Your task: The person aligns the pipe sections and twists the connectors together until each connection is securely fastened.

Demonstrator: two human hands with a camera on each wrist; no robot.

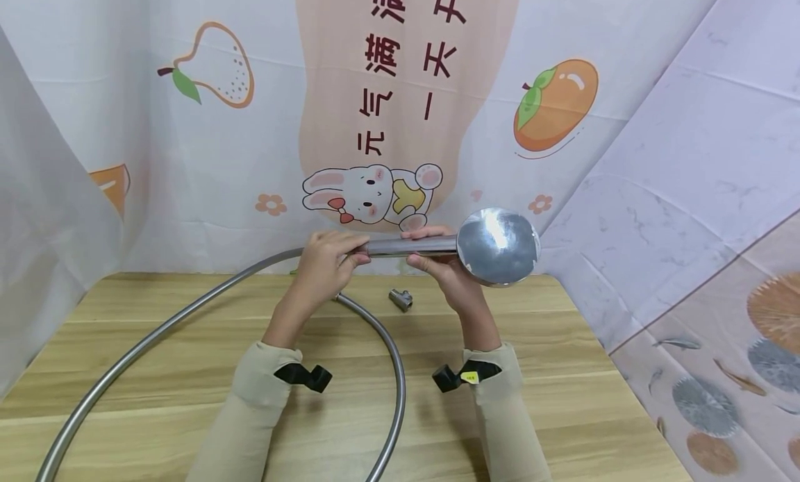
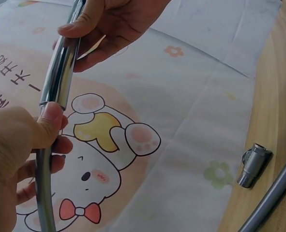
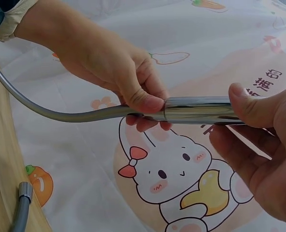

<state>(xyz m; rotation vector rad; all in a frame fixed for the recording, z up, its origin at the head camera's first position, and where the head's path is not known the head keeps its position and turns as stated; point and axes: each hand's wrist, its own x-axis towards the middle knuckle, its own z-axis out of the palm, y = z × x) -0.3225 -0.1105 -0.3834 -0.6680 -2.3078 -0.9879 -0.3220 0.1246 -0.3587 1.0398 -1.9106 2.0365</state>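
A chrome shower head is held up near the table's far edge, its handle lying sideways. Below the round head, my right hand grips the handle between thumb and fingers. My left hand pinches the end of the grey metal shower hose right where it meets the handle's base. In the left wrist view, the left thumb presses on that joint. The hose fitting itself is mostly hidden by the left fingers.
A small chrome valve fitting lies on the wooden table between the forearms. From the left hand the hose loops across the left side; its other end rests on the table. A printed cloth hangs behind.
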